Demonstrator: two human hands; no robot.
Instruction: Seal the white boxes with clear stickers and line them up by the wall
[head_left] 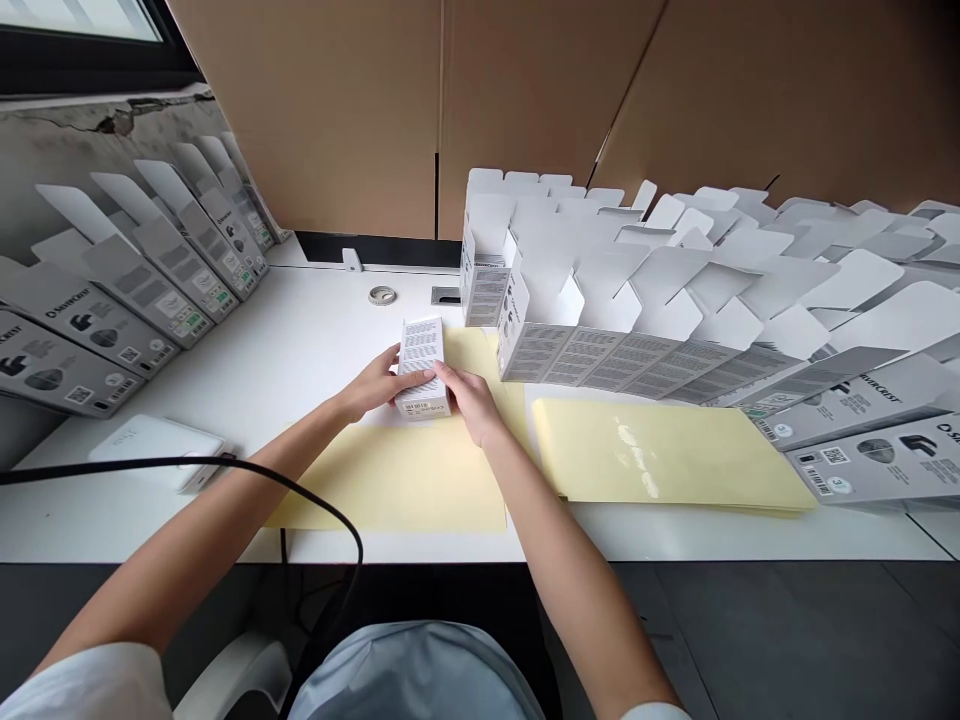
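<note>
Both my hands grip a small white printed carton (421,345) above the middle of the desk. My left hand (381,384) has its thumb across the carton's face, with its fingers around the left side. From the right, my right hand (466,396) presses its thumb on the same face near the lower edge; its other fingers are partly hidden. The carton's printed text and a barcode at its near end face me. Beneath the carton and hands lie yellow sheets (405,490) on the white desk.
Many open-flapped cartons (600,330) stand in rows at right, more cartons (172,270) at left. A yellow sheet stack (667,455) lies front right, a white power bank (161,450) front left. A black cable (300,485) crosses before my left forearm. Cardboard panels (525,90) wall the back.
</note>
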